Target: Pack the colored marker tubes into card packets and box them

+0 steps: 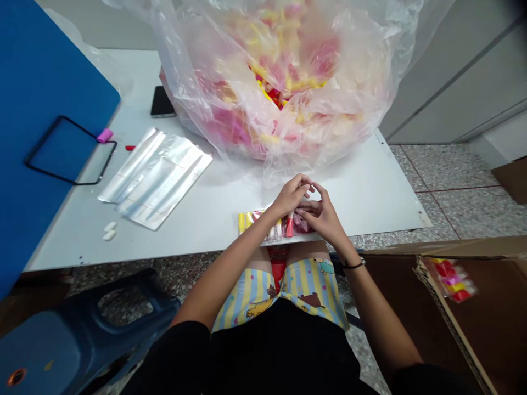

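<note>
A clear plastic packet (272, 225) lies at the table's front edge, filled with a row of yellow, red and white pieces and something purple at its right end. My left hand (293, 196) is over the packet's upper right part, its bent fingers close together near the fingertips of the other hand. Curved around the right end of the packet is my right hand (325, 216), with its thumb on the near side. The plastic between my fingertips is hard to make out.
A huge translucent bag (349, 104) of colourful pieces fills the table's back. Flat clear sleeves (158, 175), a phone (162, 102) and white bits (109, 231) lie left. A cardboard box (448, 329) with a filled packet (453, 281) stands at right; a blue stool (94, 323) at left.
</note>
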Motion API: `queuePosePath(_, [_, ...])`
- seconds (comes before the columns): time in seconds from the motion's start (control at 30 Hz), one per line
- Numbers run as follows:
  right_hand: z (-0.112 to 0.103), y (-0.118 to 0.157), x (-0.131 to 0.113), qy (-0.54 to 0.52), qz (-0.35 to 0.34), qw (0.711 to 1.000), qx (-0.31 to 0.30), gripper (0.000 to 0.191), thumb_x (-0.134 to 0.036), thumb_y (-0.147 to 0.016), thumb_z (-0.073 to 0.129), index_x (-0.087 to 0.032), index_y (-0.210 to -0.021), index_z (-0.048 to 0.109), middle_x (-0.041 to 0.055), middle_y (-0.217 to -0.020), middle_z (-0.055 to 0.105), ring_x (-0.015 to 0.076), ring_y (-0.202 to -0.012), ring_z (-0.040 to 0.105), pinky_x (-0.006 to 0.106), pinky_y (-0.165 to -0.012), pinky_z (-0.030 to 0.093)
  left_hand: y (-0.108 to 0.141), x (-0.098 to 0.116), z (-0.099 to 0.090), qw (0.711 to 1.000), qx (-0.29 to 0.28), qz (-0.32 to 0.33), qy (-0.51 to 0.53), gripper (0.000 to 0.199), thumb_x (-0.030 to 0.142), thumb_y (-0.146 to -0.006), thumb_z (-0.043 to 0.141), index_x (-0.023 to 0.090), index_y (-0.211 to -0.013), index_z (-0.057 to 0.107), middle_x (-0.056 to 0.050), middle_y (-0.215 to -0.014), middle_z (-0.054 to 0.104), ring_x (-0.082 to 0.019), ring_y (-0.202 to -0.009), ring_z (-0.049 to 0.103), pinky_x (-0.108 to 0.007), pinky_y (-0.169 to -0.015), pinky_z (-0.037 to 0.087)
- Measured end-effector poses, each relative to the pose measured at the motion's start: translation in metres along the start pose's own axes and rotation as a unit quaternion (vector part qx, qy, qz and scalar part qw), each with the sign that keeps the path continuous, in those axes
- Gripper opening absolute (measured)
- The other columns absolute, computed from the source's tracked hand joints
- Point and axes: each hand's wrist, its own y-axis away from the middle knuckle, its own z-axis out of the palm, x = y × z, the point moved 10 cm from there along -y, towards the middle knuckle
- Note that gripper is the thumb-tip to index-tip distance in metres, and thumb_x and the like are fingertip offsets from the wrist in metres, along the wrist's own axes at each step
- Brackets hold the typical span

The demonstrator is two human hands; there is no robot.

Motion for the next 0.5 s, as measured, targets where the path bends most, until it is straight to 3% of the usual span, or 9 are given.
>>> queuePosePath(0.27, [0.006, 0.002, 0.001, 0.002, -0.018, 0.999, -0.044, 0.096, -0.032, -0.072, 0.072, -0.03, -0.146, 0.011, 0.006, -0.099, 0.064, 0.0207, -0.081, 0.065, 0.034, -0.067, 0.056, 0.0, 0.001, -0.001, 1.0, 0.007, -0.005, 0.006, 0.009, 0.02, -0.088, 0.041, 0.017, -0.087, 0.049, -0.002, -0.085, 0.058, -0.01, -0.069, 0.057, -0.025, -0.072, 0.046])
queuePosePath(0.5, [-0.011, 0.011, -0.001, -0.035, -0.034, 0.998, 0.035, 0.06, -0.032, -0.077, 0.066, -0.025, -0.131, 0.041, 0.0012, -0.081, 0.059, 0.02, -0.08, 0.062, 0.035, -0.074, 0.055, 0.002, 0.0, -0.001, 1.0, 0.003, -0.003, 0.001, 0.012, 0.023, -0.09, 0.04, 0.017, -0.09, 0.05, -0.002, -0.085, 0.058, -0.01, -0.07, 0.057, -0.025, -0.071, 0.045])
